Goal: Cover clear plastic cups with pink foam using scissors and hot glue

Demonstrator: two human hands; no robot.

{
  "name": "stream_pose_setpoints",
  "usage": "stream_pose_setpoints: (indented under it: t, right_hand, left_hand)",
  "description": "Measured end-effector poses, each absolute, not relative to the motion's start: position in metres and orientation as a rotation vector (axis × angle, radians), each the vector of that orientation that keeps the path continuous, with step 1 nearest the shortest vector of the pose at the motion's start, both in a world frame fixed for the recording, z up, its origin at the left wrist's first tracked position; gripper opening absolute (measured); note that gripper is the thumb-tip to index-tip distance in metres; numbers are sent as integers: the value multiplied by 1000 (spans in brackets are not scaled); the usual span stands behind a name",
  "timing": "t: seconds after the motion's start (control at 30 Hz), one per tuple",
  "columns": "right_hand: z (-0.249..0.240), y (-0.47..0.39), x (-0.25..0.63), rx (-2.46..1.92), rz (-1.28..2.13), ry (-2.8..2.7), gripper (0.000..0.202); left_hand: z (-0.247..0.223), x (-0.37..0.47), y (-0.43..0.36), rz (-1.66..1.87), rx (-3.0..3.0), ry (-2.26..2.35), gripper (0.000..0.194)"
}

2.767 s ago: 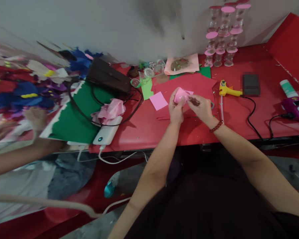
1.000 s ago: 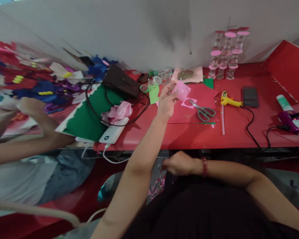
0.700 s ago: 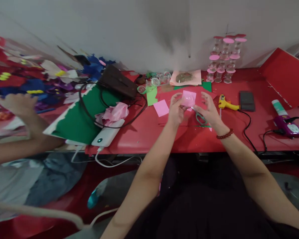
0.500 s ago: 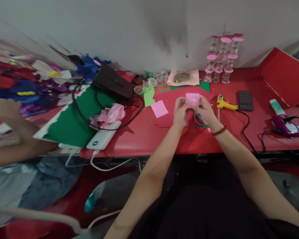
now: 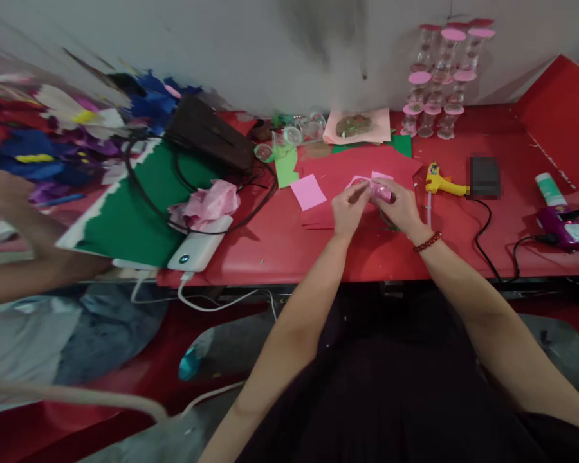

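A small shiny pink piece (image 5: 382,191) is in front of the person, above the red sheets (image 5: 376,159) that lie on the red bench (image 5: 270,257). The right hand (image 5: 399,207) has its fingers closed on this piece, and a beaded bracelet (image 5: 427,242) is around the wrist. The left hand (image 5: 350,211) is at the left side of the piece, its fingers bent and near to each other; I cannot tell if they pinch the piece or only touch it. A grey-green loop shows partly beside the right hand.

To the left, a pink paper square (image 5: 309,191) lies partly over the red sheets. Behind it are a light green paper (image 5: 285,168) and some clear plastic cups (image 5: 309,130). Next to these cups, a brownish heap (image 5: 354,125) rests on pale pink sheets (image 5: 334,134). Near the wall stands a stack of clear cups (image 5: 434,83) with pink discs between them.

To the right of the hands lies a yellow glue gun (image 5: 446,185), and just beside it a dark box (image 5: 485,175). Farther right is a purple device (image 5: 567,228).

On the other side, a crumpled pink cloth (image 5: 212,204) rests against a white power bank (image 5: 200,245), near a dark bag (image 5: 212,132). At the left edge, a co-worker's arm (image 5: 38,270) is visible.
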State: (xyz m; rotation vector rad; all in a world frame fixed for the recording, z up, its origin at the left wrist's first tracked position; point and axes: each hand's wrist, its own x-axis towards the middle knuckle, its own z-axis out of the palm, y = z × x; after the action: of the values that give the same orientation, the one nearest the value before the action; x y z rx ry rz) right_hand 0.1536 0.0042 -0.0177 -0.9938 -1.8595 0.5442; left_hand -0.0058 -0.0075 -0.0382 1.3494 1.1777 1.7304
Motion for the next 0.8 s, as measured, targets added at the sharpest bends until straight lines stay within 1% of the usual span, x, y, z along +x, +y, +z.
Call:
stream_pose_setpoints:
  t: [0.17, 0.37, 0.5, 0.63, 0.7, 0.8]
  right_hand:
    - [-22, 5, 153, -1022, 445, -1858, 41]
    - [-30, 6, 150, -1048, 420, -1846, 35]
    - [-35, 5, 146, -1043, 407, -1834, 34]
    - [-36, 3, 144, -1031, 391, -1845, 34]
    - [-35, 3, 144, -1021, 390, -1843, 33]
    - [-33, 6, 144, -987, 374, -1811, 30]
  left_hand:
    - [-42, -6, -4, 1667, 1261, 1194, 26]
    - [-41, -7, -5, 1674, 1274, 1228, 16]
    - [-37, -5, -10, 1702, 1361, 1320, 14]
    - [-32, -3, -13, 1733, 1426, 1441, 6]
    - [-31, -3, -13, 1747, 1418, 1457, 9]
    - [-32, -2, -11, 1756, 1349, 1350, 15]
